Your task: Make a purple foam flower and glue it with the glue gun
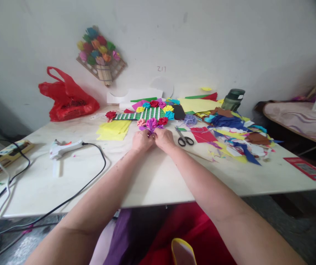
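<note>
Both my hands meet over the middle of the table. My left hand (142, 141) and my right hand (163, 139) pinch a purple gathered paper bow (151, 126) between them, its folds fanning out above the fingers. Just behind it lies a green and white woven panel (149, 115) edged with paper roses in pink, red, yellow and blue. A narrow woven strip with a red rose (110, 115) at its end reaches left from the panel. My fingertips partly hide the lower part of the bow.
Black-handled scissors (184, 139) lie right of my hands, near a red paper sheet (202, 134) and a heap of paper scraps (231, 127). At left are a glue gun (66, 148) with its cord, yellow paper (113, 130) and a red bag (69, 95). A dark bottle (233, 100) stands behind.
</note>
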`<state>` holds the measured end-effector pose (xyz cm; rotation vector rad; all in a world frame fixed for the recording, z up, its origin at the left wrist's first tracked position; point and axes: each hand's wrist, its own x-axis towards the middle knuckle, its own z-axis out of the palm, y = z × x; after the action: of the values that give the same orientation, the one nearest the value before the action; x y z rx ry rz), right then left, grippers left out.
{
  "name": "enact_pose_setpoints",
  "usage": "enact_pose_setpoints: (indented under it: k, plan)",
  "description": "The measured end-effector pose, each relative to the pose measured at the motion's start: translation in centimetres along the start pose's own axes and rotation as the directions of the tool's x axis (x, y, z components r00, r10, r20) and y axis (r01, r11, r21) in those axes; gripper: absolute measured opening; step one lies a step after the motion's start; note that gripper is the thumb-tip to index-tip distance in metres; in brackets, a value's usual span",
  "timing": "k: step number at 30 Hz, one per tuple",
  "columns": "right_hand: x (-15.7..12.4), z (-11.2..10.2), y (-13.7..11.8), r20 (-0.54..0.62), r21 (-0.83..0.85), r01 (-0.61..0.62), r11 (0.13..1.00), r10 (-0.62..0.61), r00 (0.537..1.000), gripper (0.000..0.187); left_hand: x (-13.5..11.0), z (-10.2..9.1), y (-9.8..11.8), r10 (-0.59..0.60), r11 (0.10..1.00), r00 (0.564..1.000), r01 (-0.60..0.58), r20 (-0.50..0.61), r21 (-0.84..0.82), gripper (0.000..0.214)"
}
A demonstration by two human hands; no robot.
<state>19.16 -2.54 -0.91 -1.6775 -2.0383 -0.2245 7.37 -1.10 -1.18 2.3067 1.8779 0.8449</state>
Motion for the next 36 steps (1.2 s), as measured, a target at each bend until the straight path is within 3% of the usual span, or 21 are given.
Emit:
enact_pose_setpoints:
  k: [13,21,28,36]
  plan:
    - [0.1,-0.5,0.5,0.034,-0.006,0.009,1.0,-0.008,0.999,0.027,0.0,-0.5,0.1,0.114,0.987,0.993,-0.117,0.032,0.11,0.028]
    - [0.3,-0.1,1.2,0.037,-0.014,-0.069,0.998,0.069,0.997,0.027,-0.1,-0.5,0.1,0.253,0.952,0.965,-0.261,0.064,0.163,0.029]
    - [0.4,-0.2,1.2,0.069,0.041,-0.033,0.999,0.03,0.997,0.027,0.0,0.2,-0.1,0.117,0.984,0.993,-0.121,0.035,0.132,0.031]
    - [0.6,-0.2,0.8,0.101,0.113,-0.022,0.993,0.011,0.995,0.029,0.4,0.3,-0.3,0.084,0.988,0.996,-0.089,0.044,0.123,0.03]
